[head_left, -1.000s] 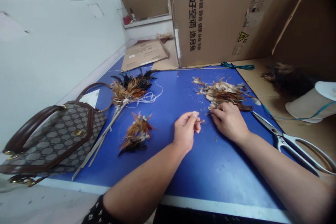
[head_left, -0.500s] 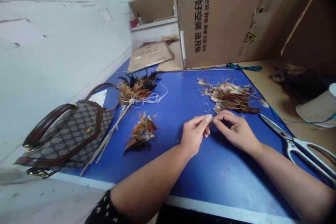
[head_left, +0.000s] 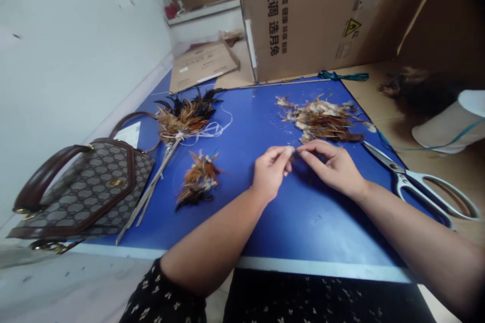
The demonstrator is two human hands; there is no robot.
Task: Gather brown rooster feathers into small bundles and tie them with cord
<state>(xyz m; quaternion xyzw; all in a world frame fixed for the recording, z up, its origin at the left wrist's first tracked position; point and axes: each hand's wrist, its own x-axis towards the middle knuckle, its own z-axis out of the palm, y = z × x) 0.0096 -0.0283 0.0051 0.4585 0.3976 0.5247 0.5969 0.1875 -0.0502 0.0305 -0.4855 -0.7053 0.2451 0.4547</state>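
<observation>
My left hand (head_left: 271,171) is closed in a pinch above the blue table, with a small feather, mostly hidden, at its fingertips. Just to its right, my right hand (head_left: 329,166) has thumb and forefinger pressed together, close to the left fingertips. Whatever lies in that right pinch is too small to make out. Beyond both hands spreads a pile of brown and cream feathers (head_left: 322,118). A small heap of orange, brown and black feathers (head_left: 199,179) rests left of my left hand.
Silver-bladed scissors (head_left: 401,169) lie open at the right. A feather bunch (head_left: 185,116) tied on sticks with white string lies at the left beside a patterned handbag (head_left: 102,181). A large cardboard box (head_left: 310,15) stands behind; a white spool (head_left: 443,126) is far right.
The camera view has shifted, so the scene sits higher and slightly left. Both hands stay pinched close together, and the pale fluff between the fingertips shows less now.
</observation>
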